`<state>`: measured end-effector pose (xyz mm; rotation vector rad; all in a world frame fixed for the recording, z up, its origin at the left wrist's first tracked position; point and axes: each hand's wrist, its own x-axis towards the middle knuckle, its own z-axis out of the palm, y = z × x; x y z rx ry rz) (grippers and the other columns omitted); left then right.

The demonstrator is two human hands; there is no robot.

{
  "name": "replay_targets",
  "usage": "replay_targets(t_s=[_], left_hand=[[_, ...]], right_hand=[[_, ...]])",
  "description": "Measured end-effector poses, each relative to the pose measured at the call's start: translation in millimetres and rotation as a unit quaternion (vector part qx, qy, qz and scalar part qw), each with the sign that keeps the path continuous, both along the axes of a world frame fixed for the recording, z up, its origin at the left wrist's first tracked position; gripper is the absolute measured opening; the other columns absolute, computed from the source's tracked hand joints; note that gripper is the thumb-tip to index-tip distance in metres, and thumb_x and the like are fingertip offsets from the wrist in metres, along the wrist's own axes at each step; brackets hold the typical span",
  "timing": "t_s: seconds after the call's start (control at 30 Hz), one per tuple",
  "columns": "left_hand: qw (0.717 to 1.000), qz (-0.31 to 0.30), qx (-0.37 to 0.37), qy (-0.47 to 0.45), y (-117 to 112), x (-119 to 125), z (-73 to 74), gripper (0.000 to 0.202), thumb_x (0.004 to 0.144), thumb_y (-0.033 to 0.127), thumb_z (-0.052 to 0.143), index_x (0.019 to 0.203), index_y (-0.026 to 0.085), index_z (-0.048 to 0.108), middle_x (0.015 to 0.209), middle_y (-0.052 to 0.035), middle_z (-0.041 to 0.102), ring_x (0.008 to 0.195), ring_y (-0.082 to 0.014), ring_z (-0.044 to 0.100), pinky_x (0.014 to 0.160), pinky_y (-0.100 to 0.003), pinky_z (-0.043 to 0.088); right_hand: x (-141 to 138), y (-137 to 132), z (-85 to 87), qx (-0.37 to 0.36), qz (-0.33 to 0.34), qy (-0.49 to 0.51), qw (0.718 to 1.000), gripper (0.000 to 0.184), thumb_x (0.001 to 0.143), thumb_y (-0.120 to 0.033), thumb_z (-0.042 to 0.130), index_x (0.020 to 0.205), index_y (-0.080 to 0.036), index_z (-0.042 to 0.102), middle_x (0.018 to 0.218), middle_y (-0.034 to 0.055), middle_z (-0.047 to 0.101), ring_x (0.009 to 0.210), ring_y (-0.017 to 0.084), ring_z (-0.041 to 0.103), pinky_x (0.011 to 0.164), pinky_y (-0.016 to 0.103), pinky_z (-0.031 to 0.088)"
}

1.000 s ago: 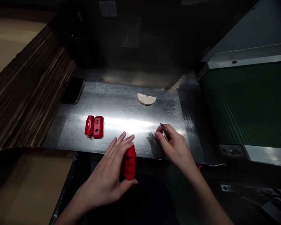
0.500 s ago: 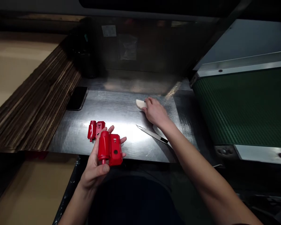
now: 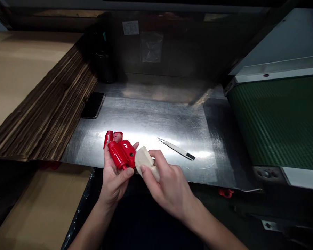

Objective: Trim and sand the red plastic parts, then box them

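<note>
Steel bench [image 3: 151, 121] | left hand [image 3: 114, 182] clenched on red housing [image 3: 120, 152] | right hand [image 3: 169, 184] grips cream block [image 3: 146, 161], probably foam

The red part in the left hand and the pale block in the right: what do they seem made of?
The red part looks like glossy moulded plastic, with shiny highlights. The pale block looks matte, perhaps foam or a sanding sponge; the look leaves that open.

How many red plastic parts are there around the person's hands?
2: one red plastic part held in the left hand, and another red plastic part lying on the metal sheet just beyond it. More could be hidden behind the hands.
</note>
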<state>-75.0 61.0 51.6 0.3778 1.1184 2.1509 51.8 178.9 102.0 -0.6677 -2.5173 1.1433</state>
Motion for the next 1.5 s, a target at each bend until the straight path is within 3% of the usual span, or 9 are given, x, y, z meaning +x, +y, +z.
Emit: replay_targets(t_s=[0.1, 0.23, 0.37, 0.8, 0.97, 1.07, 1.2, 1.4, 1.5], left_hand=[[0.998, 0.02, -0.017, 0.053, 4.3, 1.8, -2.0, 0.09, 0.079, 0.011, 0.092, 0.153, 0.042, 0.05, 0.182, -0.0056, 0.02, 0.148, -0.0386, 0.056, 0.111, -0.04, 0.06], [0.995, 0.048, -0.029, 0.084, 3.7, 1.7, -5.1, 0.085, 0.077, 0.017, 0.096, 0.147, 0.038, 0.051, 0.181, -0.0088, 0.018, 0.145, -0.0422, 0.058, 0.108, -0.046, 0.063], [0.995, 0.06, -0.026, 0.08, 0.3, 0.4, -7.4, 0.089, 0.077, 0.019, 0.097, 0.149, 0.035, 0.048, 0.178, -0.0133, 0.025, 0.143, -0.0409, 0.061, 0.108, -0.046, 0.063], [0.995, 0.053, -0.035, 0.081, -4.9, -0.3, -7.9, 0.089, 0.078, 0.033, 0.098, 0.149, 0.036, 0.046, 0.172, -0.014, 0.033, 0.143, -0.0415, 0.06, 0.107, -0.047, 0.063], [0.996, 0.05, -0.031, 0.062, -5.4, 1.5, -4.5, 0.084, 0.081, 0.028, 0.096, 0.15, 0.035, 0.048, 0.167, -0.0127, 0.041, 0.14, -0.0349, 0.064, 0.105, -0.034, 0.063], [0.997, 0.047, -0.029, 0.059, -6.2, 1.4, -4.4, 0.081, 0.083, 0.028, 0.095, 0.15, 0.037, 0.05, 0.169, -0.0098, 0.039, 0.14, -0.0354, 0.063, 0.106, -0.038, 0.063], [0.998, 0.048, -0.022, 0.044, -7.0, 1.4, -4.1, 0.081, 0.082, 0.026, 0.095, 0.15, 0.036, 0.05, 0.156, -0.0112, 0.054, 0.136, -0.0323, 0.067, 0.106, -0.035, 0.063], [0.998, 0.05, -0.022, 0.045, -7.4, 0.4, -6.2, 0.078, 0.085, 0.025, 0.093, 0.15, 0.035, 0.051, 0.159, -0.0124, 0.053, 0.136, -0.0331, 0.067, 0.106, -0.036, 0.063], [0.998, 0.041, -0.029, 0.044, -8.1, -1.3, -6.0, 0.08, 0.085, 0.025, 0.092, 0.152, 0.036, 0.049, 0.167, -0.0133, 0.046, 0.142, -0.0382, 0.062, 0.11, -0.044, 0.061]], right_hand=[[-5.6, -14.8, -10.7, 0.087, -0.036, 0.021, 0.995, 0.02, 0.108, -0.029, 0.047, 0.123, -0.018, 0.055, 0.068, -0.0025, 0.069, 0.05, 0.021, 0.069, 0.05, 0.028, 0.036], [-10.7, -15.3, -16.2, 0.115, -0.024, 0.043, 0.992, 0.02, 0.11, -0.029, 0.045, 0.122, -0.017, 0.057, 0.067, -0.0024, 0.069, 0.049, 0.02, 0.069, 0.048, 0.029, 0.034], [-13.1, -13.3, -13.9, 0.1, -0.017, 0.035, 0.994, 0.02, 0.11, -0.03, 0.045, 0.12, -0.017, 0.057, 0.063, -0.0036, 0.066, 0.047, 0.02, 0.067, 0.047, 0.028, 0.035], [-18.7, -17.0, -9.2, 0.103, -0.012, 0.042, 0.994, 0.018, 0.111, -0.028, 0.042, 0.118, -0.018, 0.055, 0.065, -0.0035, 0.068, 0.048, 0.019, 0.068, 0.047, 0.027, 0.034], [-18.4, -15.6, -5.6, 0.083, -0.008, 0.027, 0.996, 0.017, 0.109, -0.028, 0.046, 0.118, -0.018, 0.056, 0.066, -0.0026, 0.069, 0.049, 0.021, 0.069, 0.048, 0.028, 0.037], [-19.0, -15.0, -5.2, 0.069, 0.009, 0.032, 0.997, 0.016, 0.108, -0.028, 0.046, 0.117, -0.018, 0.056, 0.067, -0.0024, 0.07, 0.05, 0.021, 0.07, 0.048, 0.028, 0.037], [-21.9, -11.7, -6.0, 0.064, 0.004, 0.028, 0.998, 0.017, 0.108, -0.028, 0.046, 0.118, -0.017, 0.056, 0.066, -0.0023, 0.069, 0.049, 0.02, 0.068, 0.048, 0.028, 0.036], [-22.0, -19.6, -3.8, 0.062, -0.002, 0.021, 0.998, 0.017, 0.107, -0.026, 0.046, 0.117, -0.017, 0.056, 0.066, -0.0018, 0.069, 0.048, 0.018, 0.067, 0.049, 0.027, 0.034], [-23.2, -16.6, -3.7, 0.045, 0.024, 0.001, 0.999, 0.018, 0.107, -0.028, 0.047, 0.117, -0.018, 0.058, 0.066, -0.0011, 0.068, 0.05, 0.019, 0.066, 0.049, 0.027, 0.034]])
